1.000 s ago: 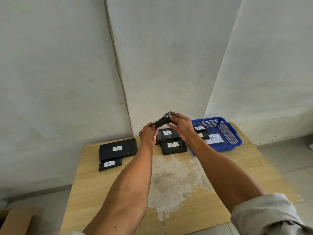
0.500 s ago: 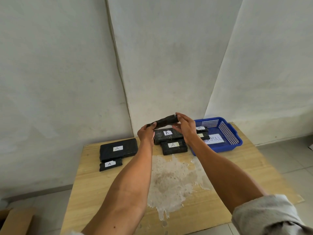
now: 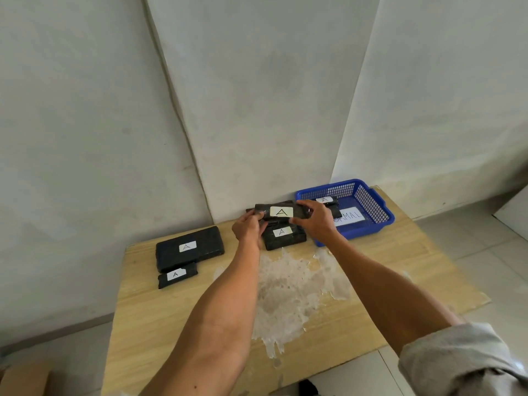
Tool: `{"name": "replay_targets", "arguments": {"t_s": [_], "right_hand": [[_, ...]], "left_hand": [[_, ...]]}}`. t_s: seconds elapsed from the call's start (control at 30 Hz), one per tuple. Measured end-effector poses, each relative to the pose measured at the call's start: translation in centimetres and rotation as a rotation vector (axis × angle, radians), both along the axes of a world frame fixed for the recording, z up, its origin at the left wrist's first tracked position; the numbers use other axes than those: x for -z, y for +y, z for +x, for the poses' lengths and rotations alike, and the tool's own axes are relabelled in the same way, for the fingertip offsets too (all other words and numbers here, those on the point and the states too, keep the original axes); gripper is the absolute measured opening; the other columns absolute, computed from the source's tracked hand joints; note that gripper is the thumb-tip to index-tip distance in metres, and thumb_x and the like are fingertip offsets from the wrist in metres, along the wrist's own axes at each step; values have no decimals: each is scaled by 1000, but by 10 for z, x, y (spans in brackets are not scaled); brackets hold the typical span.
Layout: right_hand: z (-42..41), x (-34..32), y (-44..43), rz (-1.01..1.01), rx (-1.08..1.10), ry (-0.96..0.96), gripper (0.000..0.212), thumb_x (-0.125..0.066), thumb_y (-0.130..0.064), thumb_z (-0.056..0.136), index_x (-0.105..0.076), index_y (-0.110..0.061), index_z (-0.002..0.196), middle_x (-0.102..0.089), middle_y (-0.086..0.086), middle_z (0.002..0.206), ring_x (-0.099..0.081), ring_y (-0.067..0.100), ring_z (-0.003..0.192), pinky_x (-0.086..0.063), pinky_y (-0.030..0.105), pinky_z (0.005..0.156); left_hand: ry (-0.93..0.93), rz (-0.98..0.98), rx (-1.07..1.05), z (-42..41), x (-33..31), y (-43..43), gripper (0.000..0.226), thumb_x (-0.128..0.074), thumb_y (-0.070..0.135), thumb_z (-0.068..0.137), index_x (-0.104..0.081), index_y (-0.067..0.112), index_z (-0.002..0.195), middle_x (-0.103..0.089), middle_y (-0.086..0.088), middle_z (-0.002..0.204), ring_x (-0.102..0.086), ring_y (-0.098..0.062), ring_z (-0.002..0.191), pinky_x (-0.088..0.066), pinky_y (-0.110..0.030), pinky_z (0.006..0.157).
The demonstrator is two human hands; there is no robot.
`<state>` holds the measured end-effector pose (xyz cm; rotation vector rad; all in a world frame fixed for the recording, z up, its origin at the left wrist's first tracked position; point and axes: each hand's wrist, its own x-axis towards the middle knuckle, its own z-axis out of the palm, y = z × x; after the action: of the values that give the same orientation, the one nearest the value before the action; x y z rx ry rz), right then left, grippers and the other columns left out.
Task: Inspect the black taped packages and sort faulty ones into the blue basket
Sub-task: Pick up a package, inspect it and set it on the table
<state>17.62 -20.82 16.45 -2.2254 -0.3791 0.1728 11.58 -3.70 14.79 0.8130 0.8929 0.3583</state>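
Both hands hold one black taped package (image 3: 281, 212) in the air, above the far middle of the wooden table (image 3: 171, 324) and just left of the blue basket (image 3: 371, 202). The basket stands at the far right corner of the table. Inside it lies at least one black package (image 3: 325, 200) with a white label marked "A". On its floor is a white paper (image 3: 351, 216) with handwritten letters, partly hidden by the right hand (image 3: 315, 221).

The held package is long and flat, wrapped in shiny black tape. Its white "A" label faces the camera, and it is about level.

The left hand (image 3: 248, 228) grips its left end with curled fingers. The right hand grips the right end, thumb below and fingers over the top edge. Both forearms stretch forward, and a grey sleeve (image 3: 463, 364) ends near the right elbow.

Under the hands rest other black packages, and the front package (image 3: 283, 237) shows an "A" label. Well apart, at the left of the table, lie a large package (image 3: 188, 248) and, touching its near edge, a small package (image 3: 177, 274), both labelled "A". A pale stain (image 3: 291, 290) covers the table's middle.
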Motion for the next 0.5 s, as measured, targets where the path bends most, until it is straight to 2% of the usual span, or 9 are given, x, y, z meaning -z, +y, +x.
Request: {"name": "replay_targets", "arguments": {"t_s": [0.07, 0.1, 0.2, 0.3, 0.43, 0.5], "right_hand": [[5, 6, -9, -171, -54, -111, 65, -88, -28, 73, -62, -18, 132, -61, 4, 131, -57, 24, 119, -49, 37, 97], [8, 8, -13, -217, -74, -147, 64, -88, -27, 73, -62, -19, 132, -62, 4, 133, -57, 25, 120, -49, 40, 97], [25, 15, -25, -305, -140, -236, 61, -85, -25, 75, -63, -18, 132, -70, 5, 119, -62, 26, 110, -52, 41, 92], [49, 17, -42, -414, -222, -279, 59, -82, -26, 75, -63, -20, 130, -71, 5, 114, -64, 27, 108, -51, 45, 95], [89, 21, -63, -501, -351, -285, 55, -75, -18, 76, -59, -24, 128, -72, 4, 111, -68, 31, 96, -56, 43, 79], [110, 25, -72, -559, -399, -305, 57, -75, -18, 79, -56, -24, 132, -71, 4, 114, -68, 31, 96, -56, 43, 79]], "left_hand": [[3, 14, 25, 8, 4, -13, 28, -67, -14, 84, -64, -3, 110, -66, -20, 107, -65, -35, 107, -57, -39, 88], [1, 17, 37, 12, 6, -18, 24, -65, -15, 85, -64, -1, 104, -65, -20, 107, -65, -35, 107, -57, -39, 88], [16, 8, 47, 32, 18, -37, 23, -63, -17, 85, -61, 4, 91, -66, -24, 111, -66, -35, 106, -57, -40, 86], [28, -14, 62, 49, 27, -57, 21, -63, -17, 87, -61, 2, 97, -65, -21, 108, -65, -32, 103, -57, -42, 88], [36, -41, 79, 76, 39, -83, 22, -63, -16, 87, -61, 2, 100, -66, -21, 108, -66, -28, 100, -57, -42, 89], [40, -41, 90, 93, 45, -93, 22, -65, -14, 87, -62, 2, 103, -67, -20, 112, -68, -27, 99, -58, -42, 90]]}}
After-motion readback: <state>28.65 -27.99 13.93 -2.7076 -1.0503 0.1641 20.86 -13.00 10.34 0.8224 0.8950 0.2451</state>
